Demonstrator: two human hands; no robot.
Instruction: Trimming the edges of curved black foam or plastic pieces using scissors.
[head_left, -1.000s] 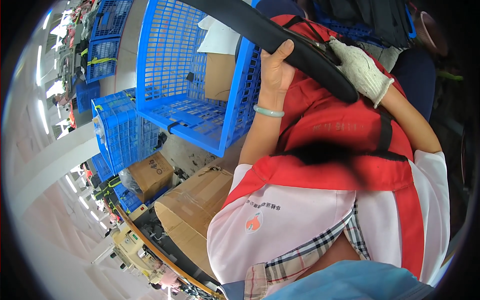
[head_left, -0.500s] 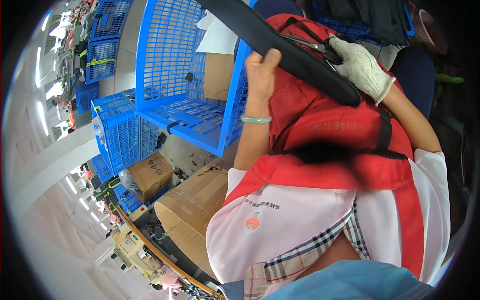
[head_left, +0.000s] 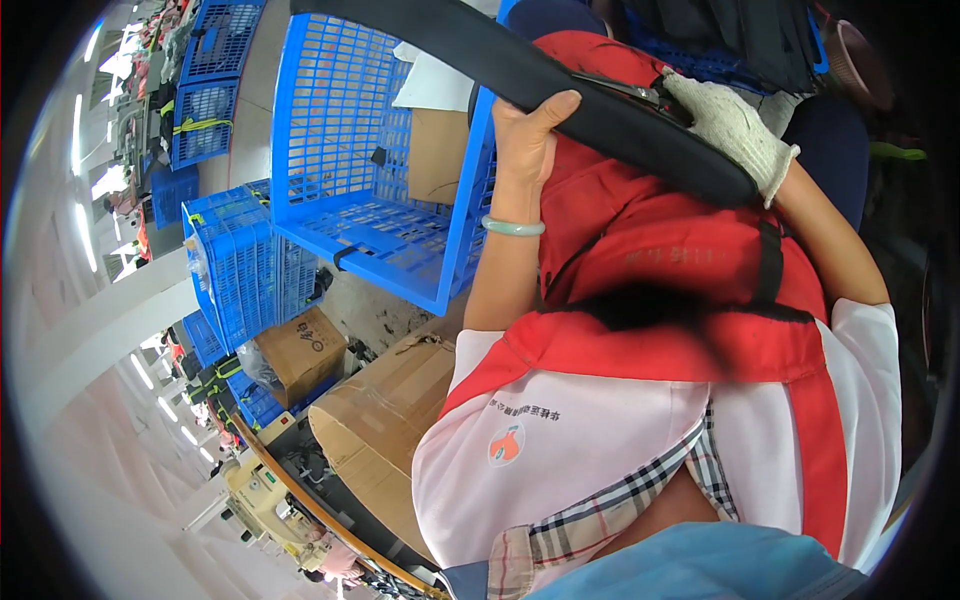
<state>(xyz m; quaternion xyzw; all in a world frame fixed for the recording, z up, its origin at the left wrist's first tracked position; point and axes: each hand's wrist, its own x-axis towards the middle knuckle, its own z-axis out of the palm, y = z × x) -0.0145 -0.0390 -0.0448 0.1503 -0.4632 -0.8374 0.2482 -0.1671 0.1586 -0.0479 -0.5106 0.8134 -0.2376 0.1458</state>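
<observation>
Head | black strip (head_left: 650,132) shifted rightward | left grip (head_left: 525,142) clasps strip | right grip (head_left: 728,125) wraps scissors (head_left: 632,91)

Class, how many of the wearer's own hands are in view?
2. The bare left hand grips the black strip at upper centre; the gloved right hand holds partly hidden scissors farther right. Neither hand shows whole.

The head view looks steeply down, close above a white shirt (head_left: 600,440) and red apron (head_left: 600,210). It is wide (fisheye, dark-rimmed)
</observation>
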